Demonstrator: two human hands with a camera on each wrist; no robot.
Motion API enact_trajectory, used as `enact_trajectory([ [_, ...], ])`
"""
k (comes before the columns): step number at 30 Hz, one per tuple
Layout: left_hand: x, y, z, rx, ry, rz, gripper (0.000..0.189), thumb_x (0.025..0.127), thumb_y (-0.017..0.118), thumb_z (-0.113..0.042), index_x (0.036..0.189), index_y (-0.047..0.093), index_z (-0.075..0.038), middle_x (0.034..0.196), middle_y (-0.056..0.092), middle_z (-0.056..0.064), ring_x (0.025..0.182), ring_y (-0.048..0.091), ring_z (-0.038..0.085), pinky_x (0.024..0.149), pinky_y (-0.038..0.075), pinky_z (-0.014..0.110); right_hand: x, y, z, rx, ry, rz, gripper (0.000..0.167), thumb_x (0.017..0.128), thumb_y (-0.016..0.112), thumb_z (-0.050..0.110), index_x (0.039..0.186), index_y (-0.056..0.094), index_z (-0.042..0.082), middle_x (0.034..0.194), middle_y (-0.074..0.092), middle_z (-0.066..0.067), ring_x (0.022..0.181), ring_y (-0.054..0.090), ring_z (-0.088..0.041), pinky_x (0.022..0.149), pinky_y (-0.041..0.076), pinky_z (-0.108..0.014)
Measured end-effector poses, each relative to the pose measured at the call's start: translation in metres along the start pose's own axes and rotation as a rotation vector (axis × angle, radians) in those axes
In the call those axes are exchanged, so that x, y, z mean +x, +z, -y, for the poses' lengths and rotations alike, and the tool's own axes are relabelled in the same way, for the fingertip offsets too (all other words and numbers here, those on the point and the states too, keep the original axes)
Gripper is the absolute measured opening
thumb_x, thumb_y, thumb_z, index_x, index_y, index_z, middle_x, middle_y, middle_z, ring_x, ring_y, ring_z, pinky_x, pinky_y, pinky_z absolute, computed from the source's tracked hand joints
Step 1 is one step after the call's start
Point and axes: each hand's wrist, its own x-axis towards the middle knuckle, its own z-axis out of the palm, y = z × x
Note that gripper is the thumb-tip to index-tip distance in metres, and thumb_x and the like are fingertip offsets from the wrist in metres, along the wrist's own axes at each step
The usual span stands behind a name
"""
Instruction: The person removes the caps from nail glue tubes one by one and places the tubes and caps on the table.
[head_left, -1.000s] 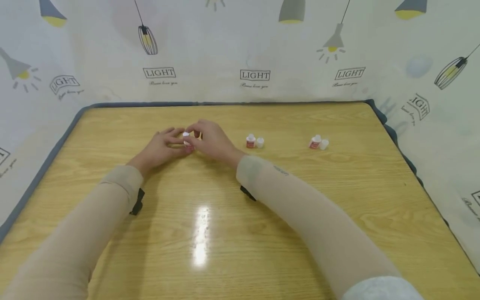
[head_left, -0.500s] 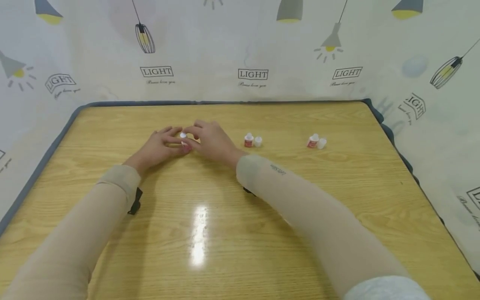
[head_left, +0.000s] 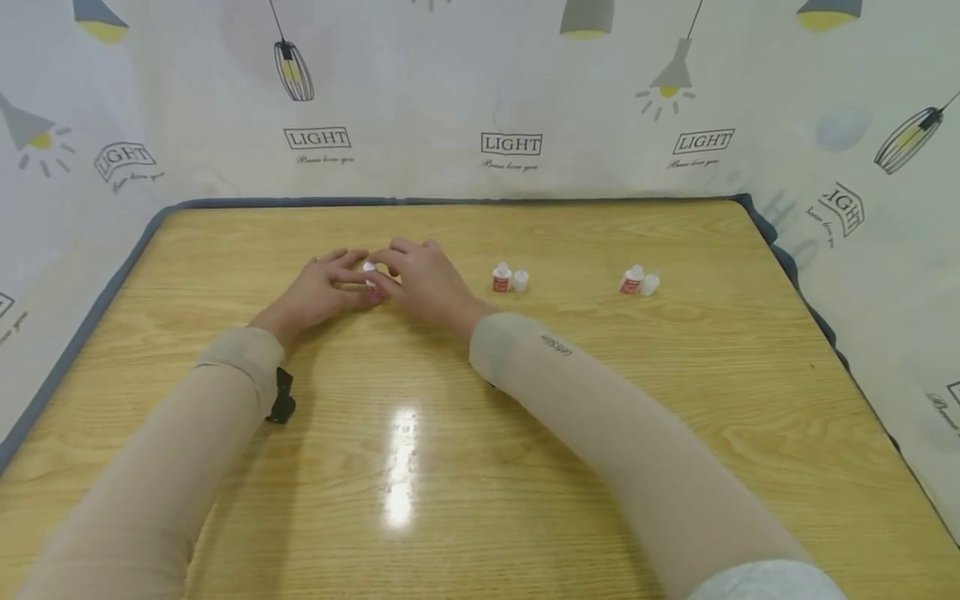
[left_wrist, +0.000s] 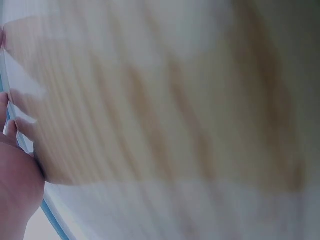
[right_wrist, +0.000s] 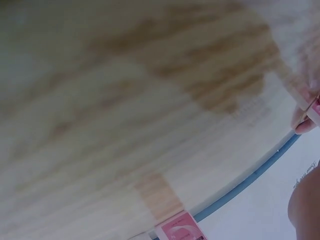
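On the left part of the table stands a small white bottle with a red-pink label, its lower part partly hidden by fingers. My left hand holds the bottle low down between thumb and fingers. Around its white cap, the thumb and index finger of my right hand pinch from the other side. In the right wrist view, the bottle's pink label shows at the right edge beside fingertips. The left wrist view catches only part of the left hand at its edge.
Farther right stand two similar bottles, one in the middle and one at the right. A loose whitish cap lies beside the middle one, another cap beside the right one. A printed cloth rises behind the wooden table.
Both hands stay at the same bottle, with only slight shifts of the fingers. The whole head view moves a little; the other bottles and caps keep their places.
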Motion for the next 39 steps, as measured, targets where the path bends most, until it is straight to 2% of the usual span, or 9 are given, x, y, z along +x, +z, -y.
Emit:
enact_trajectory([
  [5,-0.0006,0.0009,0.0002,-0.003,0.008,-0.003,0.06,0.099,0.073,-0.051,0.147,0.064,-0.017,0.179,0.023,0.01,0.169,0.004,0.038,0.133,-0.011,0.066,0.0003,0.0016,-0.0013,0.126,-0.014,-0.025,0.033,0.108,0.064,0.033,0.131,0.073,0.011,0.106,0.071,-0.001,0.092,0.063,-0.013,0.092,0.052,-0.032],
  [10,-0.0009,0.0019,-0.0019,0.004,0.021,-0.004,0.057,0.098,0.075,-0.048,0.146,0.066,-0.018,0.178,0.024,0.013,0.168,0.005,0.041,0.132,-0.011,0.069,0.0003,0.002,-0.0061,0.25,-0.016,0.013,0.03,0.11,0.061,0.022,0.133,0.071,0.006,0.116,0.072,-0.004,0.097,0.065,-0.015,0.092,0.056,-0.027],
  [15,0.0006,0.0019,-0.0026,0.031,0.029,0.003,0.056,0.1,0.074,-0.047,0.147,0.065,-0.019,0.178,0.024,0.012,0.168,0.005,0.042,0.131,-0.01,0.071,0.0011,0.0013,-0.0089,0.268,-0.028,0.046,0.03,0.111,0.057,0.017,0.136,0.069,0.006,0.123,0.071,-0.006,0.106,0.066,-0.017,0.1,0.055,-0.03],
  [19,0.0004,0.0014,-0.0028,0.046,0.035,0.011,0.055,0.1,0.073,-0.045,0.148,0.064,-0.018,0.179,0.023,0.013,0.167,0.005,0.044,0.13,-0.009,0.072,0.0012,0.0012,-0.008,0.275,-0.024,0.052,0.031,0.112,0.055,0.018,0.137,0.07,0.007,0.123,0.071,-0.005,0.103,0.065,-0.016,0.098,0.055,-0.03],
  [26,-0.0025,0.0012,-0.0076,0.086,0.042,0.025,0.055,0.102,0.071,-0.044,0.148,0.063,-0.015,0.178,0.023,0.015,0.167,0.006,0.045,0.129,-0.007,0.075,-0.0015,0.0001,-0.0043,0.231,0.066,0.065,0.037,0.112,0.057,0.034,0.14,0.068,0.012,0.101,0.063,-0.002,0.085,0.052,-0.015,0.076,0.046,-0.027],
  [29,-0.0023,0.0012,-0.0077,0.084,0.039,0.023,0.054,0.102,0.071,-0.043,0.147,0.065,-0.014,0.178,0.024,0.014,0.167,0.005,0.044,0.13,-0.007,0.074,-0.0015,-0.0004,-0.002,0.226,0.121,0.079,0.039,0.111,0.058,0.039,0.139,0.066,0.014,0.109,0.066,-0.002,0.094,0.058,-0.015,0.082,0.05,-0.027],
  [34,-0.0011,0.0011,-0.0073,0.069,0.039,0.017,0.052,0.102,0.072,-0.041,0.146,0.065,-0.014,0.178,0.023,0.014,0.167,0.005,0.044,0.13,-0.008,0.074,-0.0001,-0.0003,-0.0001,0.263,0.207,0.087,0.036,0.109,0.06,0.043,0.135,0.067,0.018,0.136,0.069,0.001,0.121,0.066,-0.016,0.103,0.057,-0.033],
  [37,-0.0004,0.001,-0.0061,0.071,0.042,0.012,0.052,0.101,0.073,-0.041,0.145,0.066,-0.015,0.178,0.023,0.014,0.167,0.005,0.043,0.13,-0.008,0.074,0.0008,-0.0001,-0.0005,0.294,0.224,0.078,0.034,0.108,0.062,0.043,0.131,0.069,0.019,0.133,0.07,0.003,0.117,0.066,-0.014,0.101,0.056,-0.032],
  [39,-0.0005,0.0009,-0.0062,0.071,0.044,0.01,0.052,0.101,0.074,-0.041,0.145,0.066,-0.015,0.178,0.024,0.014,0.167,0.005,0.043,0.13,-0.008,0.074,0.0012,0.0001,-0.0014,0.324,0.22,0.066,0.032,0.107,0.064,0.042,0.128,0.07,0.019,0.121,0.072,0.003,0.104,0.064,-0.014,0.09,0.055,-0.029],
])
